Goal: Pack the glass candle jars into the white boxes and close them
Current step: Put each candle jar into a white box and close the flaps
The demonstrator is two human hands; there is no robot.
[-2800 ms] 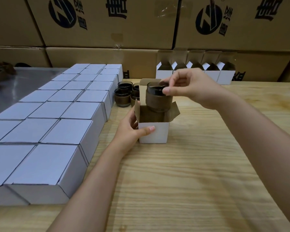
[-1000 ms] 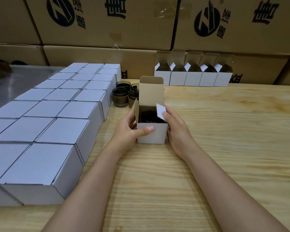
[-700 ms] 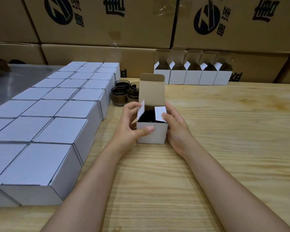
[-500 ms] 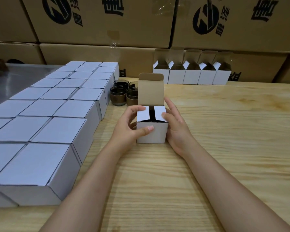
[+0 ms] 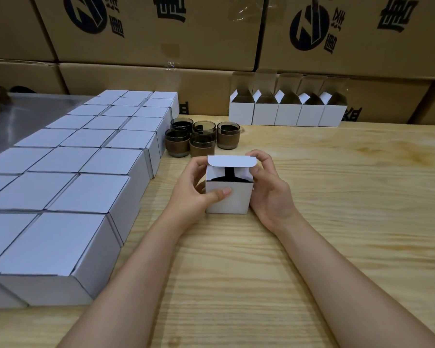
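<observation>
Jar sits inside the box on the table. Side flaps are now folded in, and the lid, upright a moment ago, is over. Left hand grips box, right hand curls on lid; tuck remains.

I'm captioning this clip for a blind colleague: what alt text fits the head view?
Two hands hold a white box on a wooden table: the left hand grips its side, the right hand holds the lid partly folded over the side flaps. Behind stand five candle jars, with rows of closed boxes at left and five open boxes at the back.
</observation>
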